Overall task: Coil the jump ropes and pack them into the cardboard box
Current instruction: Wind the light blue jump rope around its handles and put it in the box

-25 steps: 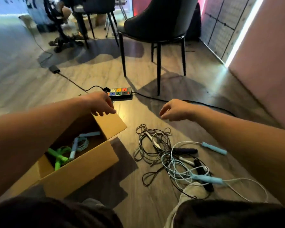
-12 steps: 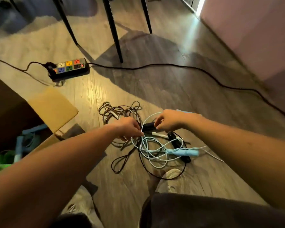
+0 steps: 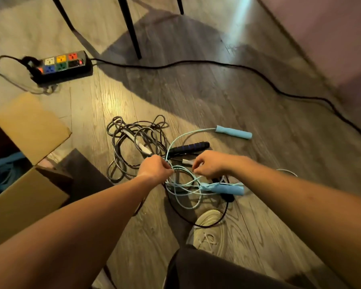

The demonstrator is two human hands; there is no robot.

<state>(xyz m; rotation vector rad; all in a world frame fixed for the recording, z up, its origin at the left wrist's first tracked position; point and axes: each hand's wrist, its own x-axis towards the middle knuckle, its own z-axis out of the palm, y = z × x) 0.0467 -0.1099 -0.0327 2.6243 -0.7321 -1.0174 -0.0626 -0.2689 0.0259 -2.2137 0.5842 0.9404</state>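
A tangle of jump ropes lies on the wooden floor. A light blue rope point(image 3: 186, 180) has one handle point(image 3: 233, 132) lying apart at the upper right and another point(image 3: 229, 188) beneath my right wrist. A grey rope point(image 3: 133, 138) sprawls to the left, and a black handle point(image 3: 188, 148) lies in the middle. My left hand point(image 3: 155, 171) pinches the light blue cord. My right hand point(image 3: 209, 165) is curled over the tangle, fingers at the cords. The open cardboard box point(image 3: 27, 197) stands at the left with blue rope inside.
A black power strip point(image 3: 61, 66) with coloured sockets lies at the upper left; its black cable point(image 3: 217, 63) runs across the floor to the right. Chair legs point(image 3: 131, 28) stand behind it. My shoe point(image 3: 209, 230) rests just below the tangle. A pink wall rises at the right.
Both hands came down from above the box flap and the floor onto the rope tangle and closed on the light blue cord. The view tilted down toward the ropes.
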